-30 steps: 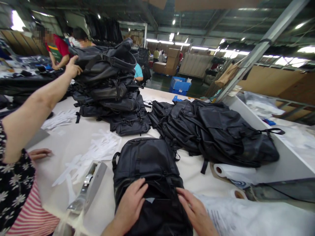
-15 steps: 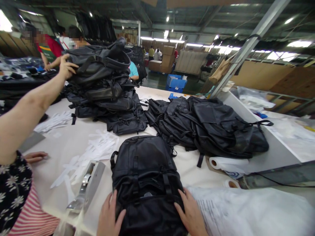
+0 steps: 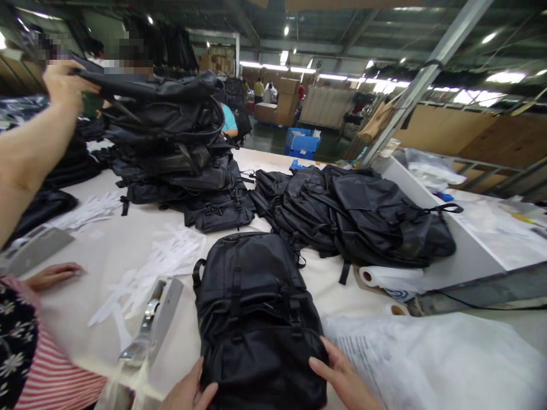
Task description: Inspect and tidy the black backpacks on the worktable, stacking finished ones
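Note:
A black backpack point(image 3: 256, 273) lies front up on the white table right before me, with straps and buckles across its front pocket. My left hand point(image 3: 188, 390) holds its lower left side, the thumb resting on the front. At the lower right side my right hand point(image 3: 342, 373) grips the edge in the same way, thumb on top and fingers along the side. Parts of both hands are cut off by the bottom of the view. A metal tape dispenser point(image 3: 149, 324) stands left of the backpack.
A co-worker's hand point(image 3: 66, 85) lifts the top of a tall pile of black backpacks point(image 3: 171, 159); their other hand point(image 3: 53, 276) rests on the table. More backpacks point(image 3: 350, 210) lie behind right. White strips point(image 3: 158, 256), paper rolls point(image 3: 391, 279) and a plastic bag point(image 3: 440, 359) surround the workspace.
Both my hands have slid down along the backpack's sides towards me. The co-worker's raised hand has moved left and up, pulling on the top backpack of the pile.

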Demonstrator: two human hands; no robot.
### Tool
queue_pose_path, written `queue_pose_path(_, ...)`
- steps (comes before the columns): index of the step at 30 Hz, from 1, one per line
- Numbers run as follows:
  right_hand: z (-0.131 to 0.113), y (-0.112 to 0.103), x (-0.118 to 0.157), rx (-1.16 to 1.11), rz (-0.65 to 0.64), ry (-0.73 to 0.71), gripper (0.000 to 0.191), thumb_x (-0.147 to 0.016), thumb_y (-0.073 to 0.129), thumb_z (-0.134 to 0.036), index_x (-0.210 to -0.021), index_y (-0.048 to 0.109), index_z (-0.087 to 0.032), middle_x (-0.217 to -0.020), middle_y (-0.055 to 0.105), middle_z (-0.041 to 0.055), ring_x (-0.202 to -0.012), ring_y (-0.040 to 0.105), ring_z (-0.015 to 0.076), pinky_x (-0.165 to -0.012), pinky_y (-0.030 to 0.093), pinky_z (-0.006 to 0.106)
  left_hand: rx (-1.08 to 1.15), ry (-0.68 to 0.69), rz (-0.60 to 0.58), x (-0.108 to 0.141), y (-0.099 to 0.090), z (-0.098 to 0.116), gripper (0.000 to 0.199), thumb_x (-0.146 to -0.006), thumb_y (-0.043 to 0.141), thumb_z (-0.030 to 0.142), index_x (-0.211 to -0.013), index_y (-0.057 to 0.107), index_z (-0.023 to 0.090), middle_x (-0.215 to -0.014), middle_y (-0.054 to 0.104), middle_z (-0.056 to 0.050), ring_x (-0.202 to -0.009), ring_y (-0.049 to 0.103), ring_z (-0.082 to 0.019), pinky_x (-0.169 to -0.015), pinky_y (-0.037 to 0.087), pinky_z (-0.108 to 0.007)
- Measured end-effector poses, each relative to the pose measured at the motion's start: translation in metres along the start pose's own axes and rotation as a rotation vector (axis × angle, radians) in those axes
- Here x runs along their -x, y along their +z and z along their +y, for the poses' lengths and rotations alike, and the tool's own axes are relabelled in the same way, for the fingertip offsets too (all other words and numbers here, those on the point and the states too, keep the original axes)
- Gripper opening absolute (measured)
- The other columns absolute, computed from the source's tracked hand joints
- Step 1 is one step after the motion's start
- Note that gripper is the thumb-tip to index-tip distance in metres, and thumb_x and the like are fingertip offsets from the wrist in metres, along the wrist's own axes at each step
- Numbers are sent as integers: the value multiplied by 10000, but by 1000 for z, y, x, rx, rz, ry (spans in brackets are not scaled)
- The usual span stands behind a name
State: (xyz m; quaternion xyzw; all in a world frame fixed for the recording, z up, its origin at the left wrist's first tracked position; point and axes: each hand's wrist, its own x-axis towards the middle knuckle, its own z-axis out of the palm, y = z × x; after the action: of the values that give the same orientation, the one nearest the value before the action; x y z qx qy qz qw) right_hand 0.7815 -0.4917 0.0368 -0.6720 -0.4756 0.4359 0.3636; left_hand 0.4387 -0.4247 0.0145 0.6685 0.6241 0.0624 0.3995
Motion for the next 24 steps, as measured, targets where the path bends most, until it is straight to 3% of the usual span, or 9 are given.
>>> queue_pose_path(2,-31,0,6,-285,-169,26,495,-766,613,-539,-1185,616,-275,-1140,690,65,-1090,619,288,-946,481,433,-134,110,105,-4,-12,17,442,-855,455,421,-1206,554,170,-1239,611,-111,-1189,546,-276,-1041,421,-447)
queue_pose_path(4,-43,5,11,-401,-244,59,554,-723,660,-546,-1205,609,-277,-1165,680,57,-1129,592,300,-985,447,448,-220,279,157,-17,-16,46,355,-886,433,336,-1182,563,191,-1253,581,-100,-1195,525,-243,-1036,423,-395)
queue_pose_path(7,-31,15,15,-343,-228,129,614,-670,706,-564,-1205,617,-276,-1215,656,56,-1182,549,312,-1034,402,448,-397,473,23,-49,-5,96,324,-846,431,121,-1120,587,195,-1161,612,-90,-1091,560,-222,-962,459,-358)
queue_pose_path(11,-5,21,18,-284,-149,144,587,-682,714,-541,-1200,622,-279,-1270,621,55,-1217,516,310,-1073,360,434,-610,517,-213,-85,24,134,337,-829,376,22,-1006,645,124,-1077,650,-179,-1055,577,-293,-912,454,-455)
queue_pose_path(15,4,19,22,-300,-129,77,590,-745,674,-511,-1283,554,-303,-1378,535,34,-1307,432,285,-1111,312,415,-577,508,-311,-91,35,130,351,-815,372,12,-965,675,104,-1001,685,-212,-990,635,-307,-869,479,-451)
queue_pose_path(20,7,19,23,-321,-158,152,718,-744,645,-560,-1377,451,-280,-1437,469,40,-1357,370,260,-1132,279,403,-428,575,-627,-88,26,108,304,-836,469,152,-984,708,269,-1010,741,-2,-959,672,-178,-819,500,-242)
queue_pose_path(24,11,19,13,-250,-116,143,778,-728,638,-581,-1401,415,-260,-1452,450,46,-1363,359,253,-1139,264,388,-358,554,-738,-85,22,110,319,-830,432,170,-940,722,242,-915,751,14,-805,683,-173,-696,506,-230)
